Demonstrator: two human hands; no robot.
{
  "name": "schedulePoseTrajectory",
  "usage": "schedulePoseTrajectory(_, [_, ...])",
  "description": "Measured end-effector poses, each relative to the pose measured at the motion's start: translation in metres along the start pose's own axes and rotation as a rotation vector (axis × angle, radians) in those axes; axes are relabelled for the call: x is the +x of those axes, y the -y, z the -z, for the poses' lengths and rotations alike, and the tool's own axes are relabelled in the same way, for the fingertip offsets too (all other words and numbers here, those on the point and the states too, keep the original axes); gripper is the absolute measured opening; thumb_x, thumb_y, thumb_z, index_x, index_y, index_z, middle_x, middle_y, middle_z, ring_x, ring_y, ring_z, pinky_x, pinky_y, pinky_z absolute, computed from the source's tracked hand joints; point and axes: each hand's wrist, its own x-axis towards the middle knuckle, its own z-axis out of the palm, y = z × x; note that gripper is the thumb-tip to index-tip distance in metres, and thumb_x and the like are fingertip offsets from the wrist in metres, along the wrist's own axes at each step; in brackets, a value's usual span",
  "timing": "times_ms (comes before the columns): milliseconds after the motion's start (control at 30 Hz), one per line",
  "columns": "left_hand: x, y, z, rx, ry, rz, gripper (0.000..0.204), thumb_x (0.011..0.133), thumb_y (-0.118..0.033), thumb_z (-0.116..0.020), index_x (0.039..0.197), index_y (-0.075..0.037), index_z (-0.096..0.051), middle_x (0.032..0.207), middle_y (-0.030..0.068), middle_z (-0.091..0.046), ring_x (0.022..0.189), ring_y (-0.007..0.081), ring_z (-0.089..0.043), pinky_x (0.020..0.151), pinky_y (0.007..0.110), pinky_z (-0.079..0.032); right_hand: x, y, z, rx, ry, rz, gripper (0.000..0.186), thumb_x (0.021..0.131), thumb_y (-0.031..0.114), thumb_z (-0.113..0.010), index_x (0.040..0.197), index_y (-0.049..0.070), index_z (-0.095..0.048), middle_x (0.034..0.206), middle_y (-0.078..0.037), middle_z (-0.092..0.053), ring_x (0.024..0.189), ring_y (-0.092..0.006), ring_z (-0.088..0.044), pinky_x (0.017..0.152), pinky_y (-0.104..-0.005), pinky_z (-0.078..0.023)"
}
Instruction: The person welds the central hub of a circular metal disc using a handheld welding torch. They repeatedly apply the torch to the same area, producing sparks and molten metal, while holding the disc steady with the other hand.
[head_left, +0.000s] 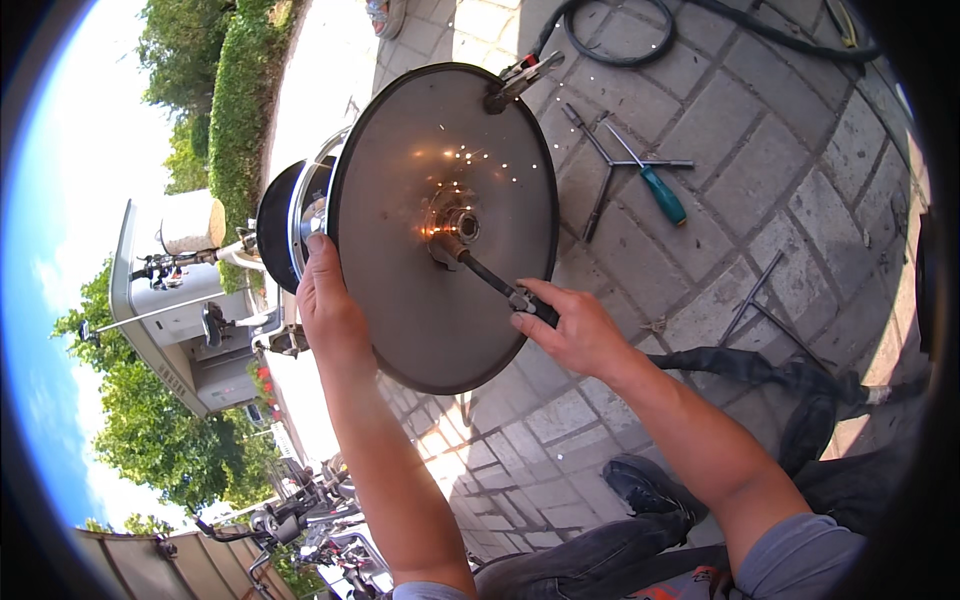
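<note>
My left hand [335, 312] grips the left edge of a large grey metal disc [415, 325] with a dark rim, its thumb pointing up and its other fingers partly hidden. The disc stands tilted on edge in front of me. In my right hand [582, 332] is a welding torch [490, 278], my fingers closed round its handle. Its copper-coloured nozzle touches or nearly touches the round hub [464, 225] at the disc's centre. An orange glow lights the hub's left side, and bright sparks fly upward. A grounding clamp [522, 82] bites the disc's upper right rim.
On the brick paving lie a Y-shaped socket wrench [612, 163], a green-handled screwdriver [662, 195] and thin metal rods [755, 295]. A black cable [668, 45] loops at the top. The torch hose [740, 360] runs right, near my shoe [640, 483]. Bicycles [320, 525] stand lower left.
</note>
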Motion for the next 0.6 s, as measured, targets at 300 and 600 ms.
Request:
schedulePoseTrajectory(300, [0.004,0.000,-0.005,-0.009,-0.048,-0.012,0.050,0.103,-0.045,-0.049,0.115,0.002,-0.064,0.103,0.0094,-0.069,0.088,0.0158,-0.066,0.076,0.028,-0.052,0.000,0.002,0.002,-0.015,0.006,-0.003,0.048,0.088,0.030,-0.071,0.124,0.000,-0.061,0.100,-0.023,-0.069,0.092,-0.0371,-0.068,0.080,-0.0403,-0.052])
schedulePoseTrajectory(600, [0.003,-0.007,-0.006,0.028,0.005,0.002,0.049,0.102,-0.046,-0.050,0.110,0.000,-0.066,0.098,0.0087,-0.069,0.085,0.0146,-0.066,0.072,0.027,-0.053,-0.011,-0.009,-0.004,-0.022,-0.017,0.016,0.052,0.088,0.036,-0.068,0.126,0.001,-0.060,0.098,-0.024,-0.068,0.093,-0.0402,-0.065,0.082,-0.0449,-0.051])
